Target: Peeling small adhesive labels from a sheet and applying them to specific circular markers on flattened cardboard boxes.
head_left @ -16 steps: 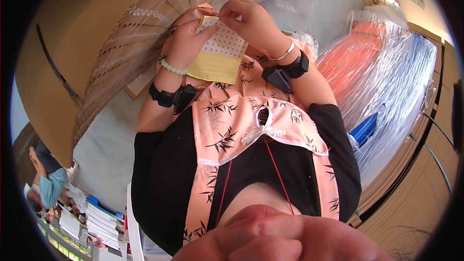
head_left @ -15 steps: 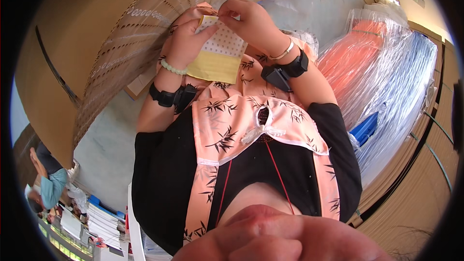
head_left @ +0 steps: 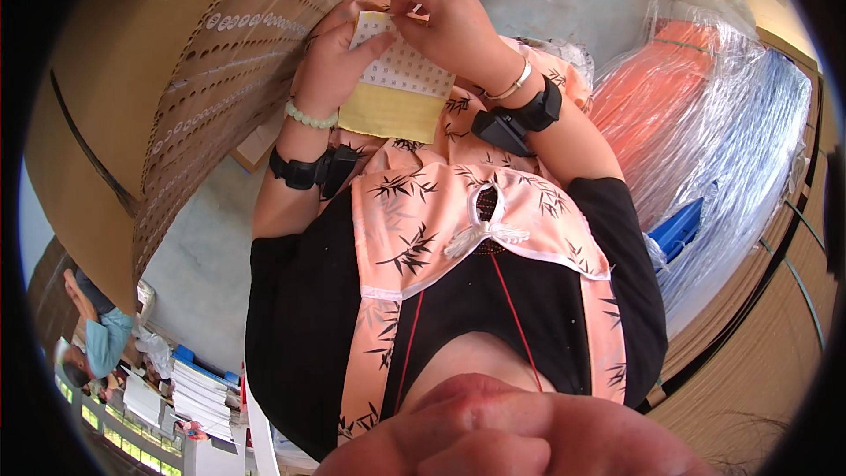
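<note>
My left hand (head_left: 333,66) grips a sticker sheet (head_left: 407,70) by its left side, thumb on the front. The sheet has rows of small square labels on white and a bare yellow strip along its near edge. At its upper edge my right hand (head_left: 449,26) is closed in a pinch, with a small pale bit showing between the fingers. What that bit is, I cannot make out. Just left of my hands stands a brown cardboard stack (head_left: 238,53) with rows of holes, some lined with white rings. An apron (head_left: 476,211) with a leaf print covers my lap.
Plastic-wrapped bundles, one orange (head_left: 656,79) and one pale blue (head_left: 749,159), lie at the right with a blue piece (head_left: 677,229) on them. Flat cardboard (head_left: 758,326) is stacked beyond. Another person (head_left: 106,335) sits at the far left near piled white sheets (head_left: 201,392).
Both hands and the sheet have shifted slightly farther away. My right hand has turned a little over the sheet's upper edge, still pinching; my left hand keeps its hold.
</note>
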`<state>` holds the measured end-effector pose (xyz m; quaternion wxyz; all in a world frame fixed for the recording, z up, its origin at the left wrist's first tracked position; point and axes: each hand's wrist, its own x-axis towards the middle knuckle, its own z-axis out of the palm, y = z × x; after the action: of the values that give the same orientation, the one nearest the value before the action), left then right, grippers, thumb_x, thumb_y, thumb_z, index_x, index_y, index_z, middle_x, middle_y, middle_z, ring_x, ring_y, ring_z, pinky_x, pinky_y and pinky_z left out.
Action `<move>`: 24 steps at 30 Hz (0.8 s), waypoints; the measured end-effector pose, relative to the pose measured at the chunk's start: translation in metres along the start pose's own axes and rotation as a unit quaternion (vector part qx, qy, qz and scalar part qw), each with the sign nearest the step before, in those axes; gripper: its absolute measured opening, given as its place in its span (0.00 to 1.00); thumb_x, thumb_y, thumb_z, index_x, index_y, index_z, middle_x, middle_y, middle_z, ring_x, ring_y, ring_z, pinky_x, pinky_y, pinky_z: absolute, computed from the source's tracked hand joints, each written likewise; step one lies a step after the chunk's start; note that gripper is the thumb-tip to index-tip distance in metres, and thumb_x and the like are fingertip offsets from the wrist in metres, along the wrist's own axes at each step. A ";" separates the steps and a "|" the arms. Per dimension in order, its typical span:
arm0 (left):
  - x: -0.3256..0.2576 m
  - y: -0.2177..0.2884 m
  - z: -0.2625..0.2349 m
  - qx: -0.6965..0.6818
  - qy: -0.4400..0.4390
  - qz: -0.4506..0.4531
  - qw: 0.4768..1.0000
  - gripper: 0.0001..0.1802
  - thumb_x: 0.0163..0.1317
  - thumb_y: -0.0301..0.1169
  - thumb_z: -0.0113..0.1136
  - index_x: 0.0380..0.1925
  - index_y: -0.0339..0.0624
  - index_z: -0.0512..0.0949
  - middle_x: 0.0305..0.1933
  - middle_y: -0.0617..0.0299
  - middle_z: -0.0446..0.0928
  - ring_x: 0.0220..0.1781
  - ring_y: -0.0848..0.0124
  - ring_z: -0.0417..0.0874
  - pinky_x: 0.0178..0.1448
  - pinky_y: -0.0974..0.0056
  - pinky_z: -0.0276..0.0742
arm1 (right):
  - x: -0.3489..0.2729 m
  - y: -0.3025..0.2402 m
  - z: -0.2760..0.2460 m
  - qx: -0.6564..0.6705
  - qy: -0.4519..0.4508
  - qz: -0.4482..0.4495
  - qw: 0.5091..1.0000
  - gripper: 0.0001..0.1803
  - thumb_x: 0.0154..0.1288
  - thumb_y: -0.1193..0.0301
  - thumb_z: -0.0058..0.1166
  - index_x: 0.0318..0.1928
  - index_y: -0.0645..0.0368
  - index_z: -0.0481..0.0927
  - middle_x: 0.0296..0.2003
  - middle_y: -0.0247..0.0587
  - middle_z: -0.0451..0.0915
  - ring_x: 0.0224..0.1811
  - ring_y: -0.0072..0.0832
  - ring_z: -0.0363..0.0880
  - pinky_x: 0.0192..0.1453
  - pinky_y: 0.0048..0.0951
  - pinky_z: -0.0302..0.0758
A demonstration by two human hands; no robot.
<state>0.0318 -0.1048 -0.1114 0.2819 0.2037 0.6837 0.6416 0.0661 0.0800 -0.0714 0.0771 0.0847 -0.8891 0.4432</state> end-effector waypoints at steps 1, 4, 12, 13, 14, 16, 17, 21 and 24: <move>0.000 0.000 0.000 -0.013 0.002 -0.003 1.000 0.18 0.64 0.23 0.56 0.55 0.38 0.72 0.51 0.69 0.75 0.50 0.81 0.73 0.53 0.74 0.70 | 0.000 0.000 0.001 0.007 0.007 0.004 1.000 0.06 0.52 0.76 0.57 0.33 0.60 0.78 0.30 0.44 0.78 0.33 0.41 0.80 0.37 0.34 0.77; 0.001 0.010 0.004 -0.132 0.021 -0.044 0.990 0.14 0.59 0.20 0.58 0.46 0.32 0.75 0.55 0.64 0.72 0.53 0.76 0.72 0.57 0.72 0.67 | -0.001 0.001 0.004 -0.012 0.016 -0.016 1.000 0.06 0.52 0.77 0.57 0.33 0.60 0.78 0.31 0.44 0.78 0.33 0.40 0.80 0.37 0.33 0.78; 0.002 0.012 0.001 -0.186 0.014 -0.080 0.979 0.21 0.61 0.21 0.56 0.55 0.36 0.71 0.51 0.67 0.74 0.52 0.79 0.72 0.57 0.72 0.68 | 0.001 0.004 0.007 0.023 0.035 -0.028 0.999 0.06 0.50 0.73 0.58 0.32 0.58 0.79 0.35 0.46 0.76 0.34 0.42 0.79 0.38 0.36 0.77; 0.002 0.013 0.001 -0.221 0.009 -0.085 0.972 0.22 0.61 0.22 0.56 0.57 0.37 0.70 0.50 0.67 0.75 0.52 0.79 0.73 0.57 0.72 0.69 | 0.001 0.003 0.007 0.025 0.054 -0.045 0.997 0.06 0.49 0.72 0.58 0.30 0.57 0.78 0.32 0.44 0.76 0.33 0.44 0.77 0.36 0.40 0.75; 0.000 0.014 -0.001 -0.220 0.008 -0.086 0.972 0.22 0.61 0.22 0.56 0.57 0.37 0.70 0.50 0.67 0.75 0.52 0.79 0.73 0.57 0.72 0.69 | 0.002 0.003 0.007 0.026 0.055 -0.044 0.997 0.06 0.49 0.72 0.58 0.30 0.57 0.78 0.32 0.44 0.76 0.33 0.44 0.77 0.36 0.40 0.75; 0.001 0.016 -0.004 -0.249 0.000 -0.133 0.959 0.23 0.63 0.23 0.55 0.59 0.39 0.68 0.51 0.66 0.75 0.52 0.78 0.74 0.56 0.71 0.70 | 0.005 0.004 0.002 0.062 0.041 -0.037 0.997 0.07 0.49 0.70 0.59 0.30 0.56 0.79 0.32 0.44 0.76 0.35 0.43 0.77 0.37 0.39 0.75; -0.001 0.020 -0.003 -0.250 -0.001 -0.133 0.959 0.23 0.63 0.23 0.55 0.59 0.39 0.68 0.51 0.66 0.75 0.52 0.78 0.74 0.56 0.71 0.70 | 0.008 0.004 -0.005 0.061 0.041 -0.037 0.997 0.07 0.49 0.70 0.59 0.30 0.56 0.79 0.32 0.44 0.76 0.35 0.43 0.77 0.37 0.39 0.75; -0.015 0.023 -0.013 -0.273 0.041 -0.194 0.941 0.17 0.64 0.25 0.55 0.54 0.37 0.73 0.48 0.62 0.79 0.46 0.76 0.79 0.51 0.70 0.75 | 0.027 0.011 -0.046 0.071 0.060 -0.087 0.992 0.05 0.51 0.76 0.57 0.31 0.61 0.76 0.31 0.47 0.75 0.35 0.42 0.76 0.37 0.34 0.75; -0.013 0.016 -0.021 -0.285 0.030 -0.205 0.936 0.13 0.65 0.27 0.56 0.49 0.36 0.76 0.45 0.60 0.81 0.42 0.74 0.82 0.47 0.69 0.77 | 0.043 0.038 -0.067 0.034 0.125 -0.042 0.991 0.05 0.50 0.80 0.54 0.31 0.61 0.75 0.32 0.47 0.74 0.36 0.45 0.76 0.38 0.35 0.74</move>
<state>0.0265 -0.1278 -0.0935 0.4334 -0.0491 0.5068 0.7436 0.0202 0.1528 -0.0513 0.2035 0.0684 -0.8526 0.4764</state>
